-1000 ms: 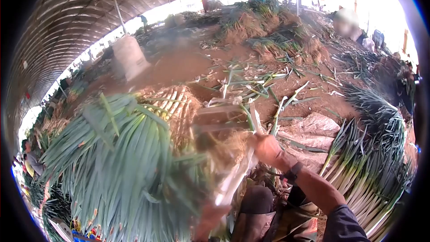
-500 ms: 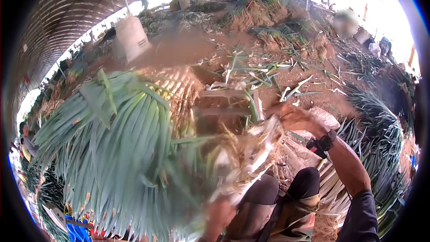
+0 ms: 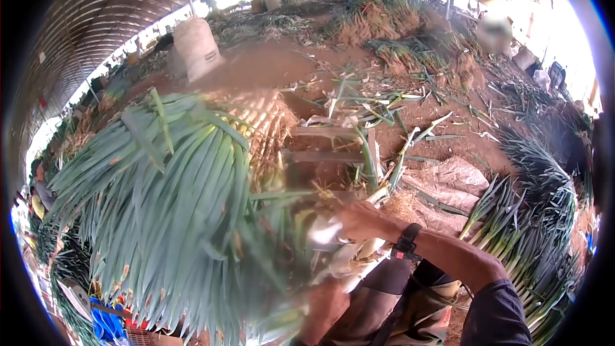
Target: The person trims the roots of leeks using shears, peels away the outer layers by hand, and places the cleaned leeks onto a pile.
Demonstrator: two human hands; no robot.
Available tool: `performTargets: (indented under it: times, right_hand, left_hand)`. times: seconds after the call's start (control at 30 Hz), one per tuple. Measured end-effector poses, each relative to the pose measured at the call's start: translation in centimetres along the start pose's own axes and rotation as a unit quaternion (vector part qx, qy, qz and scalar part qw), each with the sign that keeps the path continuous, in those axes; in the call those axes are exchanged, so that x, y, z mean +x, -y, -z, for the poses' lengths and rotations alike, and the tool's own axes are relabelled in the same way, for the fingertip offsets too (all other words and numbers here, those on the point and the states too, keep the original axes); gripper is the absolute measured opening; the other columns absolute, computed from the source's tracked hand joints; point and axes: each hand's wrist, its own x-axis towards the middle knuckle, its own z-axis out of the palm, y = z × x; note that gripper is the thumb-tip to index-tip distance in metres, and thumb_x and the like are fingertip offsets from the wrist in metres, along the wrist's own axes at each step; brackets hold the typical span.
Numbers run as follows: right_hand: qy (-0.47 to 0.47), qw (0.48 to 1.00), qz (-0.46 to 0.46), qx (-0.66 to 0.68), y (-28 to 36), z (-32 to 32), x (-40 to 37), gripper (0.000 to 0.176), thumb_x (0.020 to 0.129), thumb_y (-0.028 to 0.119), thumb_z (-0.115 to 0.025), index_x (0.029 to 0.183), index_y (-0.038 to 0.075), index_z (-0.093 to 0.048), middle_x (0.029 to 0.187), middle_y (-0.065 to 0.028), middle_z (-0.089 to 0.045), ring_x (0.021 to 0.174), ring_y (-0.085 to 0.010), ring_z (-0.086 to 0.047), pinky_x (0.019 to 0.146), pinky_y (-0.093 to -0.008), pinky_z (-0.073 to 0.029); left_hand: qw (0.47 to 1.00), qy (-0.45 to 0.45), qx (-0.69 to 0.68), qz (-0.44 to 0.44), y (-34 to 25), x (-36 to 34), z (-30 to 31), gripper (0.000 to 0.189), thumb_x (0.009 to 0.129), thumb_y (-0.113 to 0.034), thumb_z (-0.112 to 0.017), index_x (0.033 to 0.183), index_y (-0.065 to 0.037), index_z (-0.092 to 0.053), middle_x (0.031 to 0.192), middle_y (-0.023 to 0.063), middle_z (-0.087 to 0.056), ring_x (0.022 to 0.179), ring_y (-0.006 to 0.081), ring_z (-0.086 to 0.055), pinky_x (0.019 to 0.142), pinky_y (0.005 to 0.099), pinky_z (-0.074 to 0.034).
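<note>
My right hand (image 3: 362, 219), below a dark wrist device, is closed at the pale, partly peeled stalks (image 3: 352, 259) of a leek bunch, above my knees. My left hand (image 3: 325, 301) is lower, against the lower part of the same stalks; its fingers are smeared and partly hidden. To the left, a large pile of leeks (image 3: 192, 205) spreads its green leaves toward me, with its roots (image 3: 266, 122) at the upper right. Loose green leaves (image 3: 371, 163) stand just beyond my right hand.
A pinkish sack (image 3: 448, 182) lies right of centre, with more leeks (image 3: 525, 237) beside it. A white sack (image 3: 195, 48) stands at the back left. Blue and red items (image 3: 107, 320) are at lower left. A person (image 3: 41, 186) is at far left.
My right hand has moved left and down from the stalks' upper right end, closer to my left hand. The camera view has shifted slightly.
</note>
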Motion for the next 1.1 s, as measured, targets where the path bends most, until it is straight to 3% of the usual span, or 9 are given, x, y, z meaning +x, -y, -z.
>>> performTargets:
  times: [0.13,0.23,0.3,0.33,0.4,0.93,1.0,1.03,1.1]
  right_hand:
    - [-0.197,0.852,0.194,-0.444,-4.0,1.2,0.9,0.054,0.085,0.011,-0.068,0.137,0.012,-0.054,0.078,-0.0049,-0.054,0.059,-0.0136,-0.05,0.054,-0.0329,-0.045]
    - [-0.203,0.858,0.149,-0.448,-5.0,6.0,0.9,0.014,0.088,0.006,-0.065,0.094,0.013,-0.056,0.07,-0.0021,-0.045,0.058,-0.013,-0.045,0.051,-0.0322,-0.041]
    - [-0.249,0.92,0.271,-0.134,-8.5,6.6,1.9,0.012,0.086,0.006,-0.065,0.092,0.011,-0.056,0.067,-0.0051,-0.048,0.06,-0.019,-0.052,0.052,-0.0369,-0.045]
    - [-0.251,0.905,0.342,0.01,-9.3,7.3,2.1,0.011,0.085,0.005,-0.065,0.091,0.01,-0.057,0.065,-0.0066,-0.05,0.06,-0.022,-0.056,0.052,-0.0392,-0.048]
    - [-0.266,0.869,0.16,-0.385,-9.4,6.8,1.4,0.012,0.082,0.006,-0.065,0.092,0.008,-0.058,0.066,-0.0088,-0.054,0.064,-0.0255,-0.061,0.052,-0.0408,-0.049]
    - [-0.368,0.802,-0.031,-0.47,-21.6,12.1,-2.1,0.016,0.087,0.009,-0.061,0.1,0.008,-0.069,0.07,-0.0056,-0.064,0.061,-0.0185,-0.063,0.047,-0.0359,-0.051]
    - [-0.216,0.907,-0.132,-0.336,-21.3,11.7,-3.7,0.021,0.086,0.008,-0.061,0.104,0.007,-0.071,0.069,-0.0053,-0.064,0.056,-0.0195,-0.061,0.047,-0.0335,-0.049]
    - [-0.151,0.95,-0.158,-0.224,-20.3,11.2,-4.2,0.023,0.085,0.007,-0.067,0.109,0.006,-0.069,0.079,-0.0143,-0.068,0.069,-0.0249,-0.064,0.074,-0.0434,-0.056]
    - [-0.143,0.978,-0.031,-0.151,-19.4,7.7,-4.8,0.017,0.087,0.011,-0.067,0.102,0.005,-0.072,0.083,-0.0126,-0.07,0.073,-0.0238,-0.066,0.076,-0.0416,-0.057]
  left_hand:
    - [1.0,0.003,0.022,0.003,-0.6,-0.1,1.4,0.026,0.072,-0.025,-0.077,0.086,-0.005,-0.066,0.071,0.0124,-0.065,0.06,0.0341,-0.067,0.057,0.045,-0.054]
    - [0.999,-0.046,-0.004,-0.02,0.1,-1.0,1.1,0.026,0.076,-0.028,-0.075,0.089,-0.008,-0.067,0.075,0.011,-0.066,0.06,0.0325,-0.066,0.056,0.0437,-0.053]
    - [0.996,-0.076,-0.022,-0.035,0.7,-1.9,1.0,0.025,0.079,-0.03,-0.074,0.091,-0.009,-0.068,0.078,0.0101,-0.066,0.06,0.0315,-0.065,0.056,0.0428,-0.053]
    - [0.996,0.071,-0.029,0.044,0.0,-1.8,2.3,0.031,0.085,-0.026,-0.073,0.11,-0.008,-0.065,0.099,0.0119,-0.067,0.088,0.0341,-0.064,0.081,0.0487,-0.049]
    - [0.964,0.235,-0.022,0.122,-0.5,-1.7,4.6,0.041,0.092,-0.021,-0.072,0.129,-0.007,-0.062,0.122,0.0133,-0.066,0.118,0.0368,-0.062,0.106,0.0551,-0.044]
    - [0.979,0.051,-0.194,0.031,6.5,-5.9,4.2,0.052,0.096,-0.03,-0.07,0.141,-0.013,-0.051,0.141,0.005,-0.052,0.136,0.0377,-0.045,0.116,0.0645,-0.026]
    - [0.959,0.053,-0.276,0.021,8.5,-6.2,4.2,0.054,0.096,-0.031,-0.07,0.143,-0.014,-0.049,0.144,0.004,-0.05,0.139,0.0378,-0.043,0.117,0.0657,-0.024]
    - [0.942,0.054,-0.33,0.013,9.7,-6.6,4.1,0.055,0.096,-0.032,-0.07,0.143,-0.014,-0.049,0.145,0.0035,-0.049,0.14,0.0378,-0.042,0.118,0.0662,-0.023]
    - [0.86,0.053,-0.507,-0.033,12.9,-8.2,3.5,0.056,0.097,-0.033,-0.07,0.145,-0.015,-0.047,0.147,0.0024,-0.047,0.142,0.0379,-0.04,0.119,0.0674,-0.021]
